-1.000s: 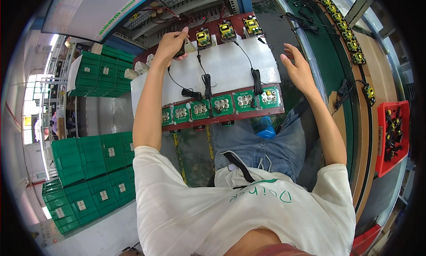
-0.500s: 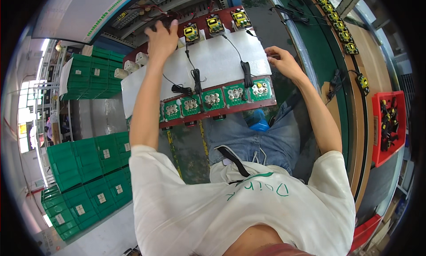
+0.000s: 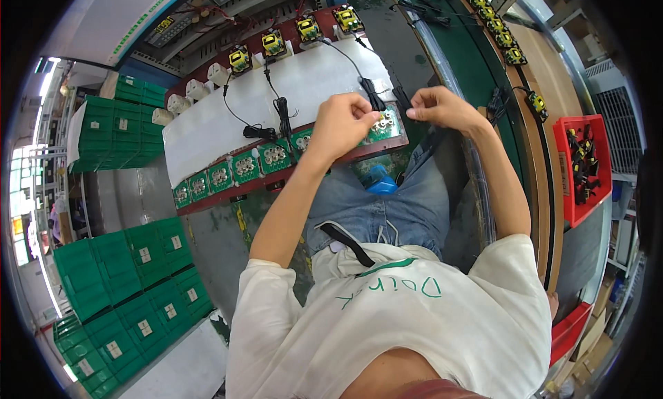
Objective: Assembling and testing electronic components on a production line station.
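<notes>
My left hand (image 3: 343, 127) is closed, fingertips pinched together above the right end of the dark red test fixture (image 3: 387, 145). It hovers beside a green contact board (image 3: 389, 125); whatever it pinches is too small to make out. To its right, my right hand (image 3: 445, 109) is closed, thumb and forefinger on the lower end of a bundled black cable (image 3: 401, 97). Another bundled black cable (image 3: 371, 93) lies just beyond my left fingers. Along the fixture's far edge sit several yellow-and-black power adapter boards (image 3: 309, 29), with cords running across a white sheet (image 3: 207, 140).
White sockets (image 3: 196, 89) line the fixture's far left. Green crates (image 3: 114, 133) are stacked at the left. On the right, a green conveyor (image 3: 476, 60) runs beside a ledge with more adapter boards (image 3: 498, 33). A red bin (image 3: 563, 165) holds small black parts.
My left hand has come from the fixture's far edge to its near right end. My right hand has closed at a black cable bundle. The view has shifted, so the fixture appears further left.
</notes>
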`<state>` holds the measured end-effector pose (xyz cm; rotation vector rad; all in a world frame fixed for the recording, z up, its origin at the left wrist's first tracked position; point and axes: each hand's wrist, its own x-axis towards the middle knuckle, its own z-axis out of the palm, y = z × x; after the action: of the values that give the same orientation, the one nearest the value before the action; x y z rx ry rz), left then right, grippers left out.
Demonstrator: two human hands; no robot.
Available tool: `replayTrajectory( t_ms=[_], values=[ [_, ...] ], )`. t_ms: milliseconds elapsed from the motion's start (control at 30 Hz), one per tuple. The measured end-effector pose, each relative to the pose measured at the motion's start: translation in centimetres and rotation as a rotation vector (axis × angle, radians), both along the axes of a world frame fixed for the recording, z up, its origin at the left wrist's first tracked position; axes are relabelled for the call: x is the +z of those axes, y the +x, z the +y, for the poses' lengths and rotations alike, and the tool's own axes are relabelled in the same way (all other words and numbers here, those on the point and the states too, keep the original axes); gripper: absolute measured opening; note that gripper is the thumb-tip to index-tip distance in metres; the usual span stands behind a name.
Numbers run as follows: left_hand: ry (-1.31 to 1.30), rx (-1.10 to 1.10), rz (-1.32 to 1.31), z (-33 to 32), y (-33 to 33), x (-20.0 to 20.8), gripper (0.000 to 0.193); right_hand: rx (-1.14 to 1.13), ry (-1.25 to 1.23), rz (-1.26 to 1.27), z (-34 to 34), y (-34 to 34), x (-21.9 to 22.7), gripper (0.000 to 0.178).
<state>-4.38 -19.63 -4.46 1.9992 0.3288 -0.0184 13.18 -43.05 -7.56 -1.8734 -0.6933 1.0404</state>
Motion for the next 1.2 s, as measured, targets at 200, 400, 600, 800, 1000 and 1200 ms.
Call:
replayTrajectory(
  t_ms=[200, 400, 600, 800, 1000, 1200],
  values=[
    [-0.887, 0.066, 0.118, 3.6, -4.6, 2.0, 0.018, -0.091, -0.107, 0.219, -0.6, -3.0, 2.9, 0.014],
    [-1.367, 0.239, 0.077, 4.5, -7.7, -1.1, 0.026, 0.041, 0.093, 0.245, -2.3, -3.7, 0.5, 0.013],
    [-1.119, 0.468, -0.048, 2.8, -7.4, 1.2, 0.031, -0.081, 0.265, 0.242, -0.1, -3.8, 4.6, 0.007],
    [-0.678, 0.329, -0.171, 2.7, -4.5, -0.3, 0.032, -0.26, 0.304, 0.233, 3.3, -3.1, 1.9, 0.01],
    [-0.67, 0.302, -0.127, 3.0, -3.7, -0.4, 0.028, -0.304, 0.325, 0.243, 4.2, -3.4, 0.5, 0.011],
    [-0.781, 0.273, -0.039, 4.1, -3.8, 0.3, 0.033, -0.245, 0.32, 0.077, 4.7, -3.3, 0.3, 0.011]
  ],
)
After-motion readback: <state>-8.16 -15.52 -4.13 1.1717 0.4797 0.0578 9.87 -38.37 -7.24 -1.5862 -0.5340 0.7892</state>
